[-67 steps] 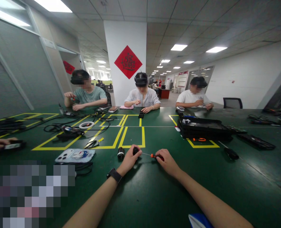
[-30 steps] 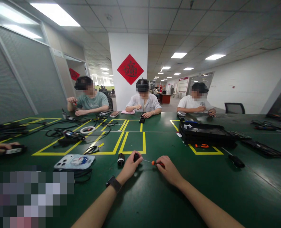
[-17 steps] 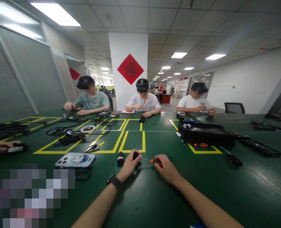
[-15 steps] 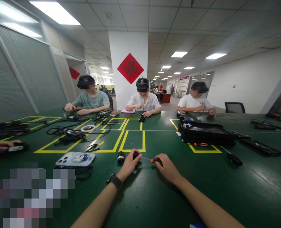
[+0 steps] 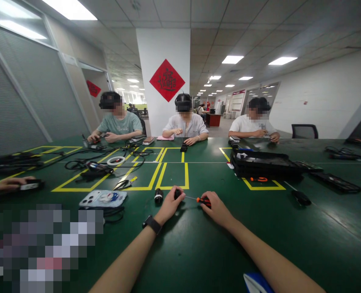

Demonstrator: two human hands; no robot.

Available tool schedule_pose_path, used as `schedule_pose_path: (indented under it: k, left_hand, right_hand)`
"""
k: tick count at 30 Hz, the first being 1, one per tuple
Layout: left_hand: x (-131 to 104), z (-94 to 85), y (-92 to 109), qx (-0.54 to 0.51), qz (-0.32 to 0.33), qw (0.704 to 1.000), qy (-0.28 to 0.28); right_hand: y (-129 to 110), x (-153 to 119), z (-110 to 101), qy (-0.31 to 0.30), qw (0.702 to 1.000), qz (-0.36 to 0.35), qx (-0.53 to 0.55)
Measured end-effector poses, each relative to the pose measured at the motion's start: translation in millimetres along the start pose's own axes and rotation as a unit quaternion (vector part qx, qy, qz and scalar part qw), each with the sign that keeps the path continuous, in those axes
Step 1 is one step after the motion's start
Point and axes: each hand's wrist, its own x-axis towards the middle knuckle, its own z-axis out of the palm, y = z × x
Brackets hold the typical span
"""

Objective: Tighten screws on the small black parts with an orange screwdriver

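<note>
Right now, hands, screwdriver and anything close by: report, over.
Left hand holds black part. Right hand grips screwdriver, pointed toward black part. Black cylinder beside left hand.

Everything is seen through one camera worn on the head, faced forward and slightly down. The dark-green tabletop [image 5: 183,236] is viewed from above; the bare left grip [image 5: 169,203] and right grip [image 5: 216,207] are caught close by, lower centre. The white rectangular pillar [image 5: 165,44] is shown farther off, upper centre, under the grey panelled ceiling [image 5: 244,34].
</note>
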Motion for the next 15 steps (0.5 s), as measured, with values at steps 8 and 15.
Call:
schedule_pose_path:
  k: [8,15]
  left_hand:
    - [0.7,0.8,-5.0,-0.015,-0.010,1.000,-0.001]
    - [-0.5,0.7,-2.2,-0.008,-0.009,1.000,0.010]
  right_hand:
    - [0.9,-3.9,-2.0,-0.019,1.000,0.009,-0.012]
    - [3.8,-3.9,-0.2,-0.015,1.000,0.004,-0.004]
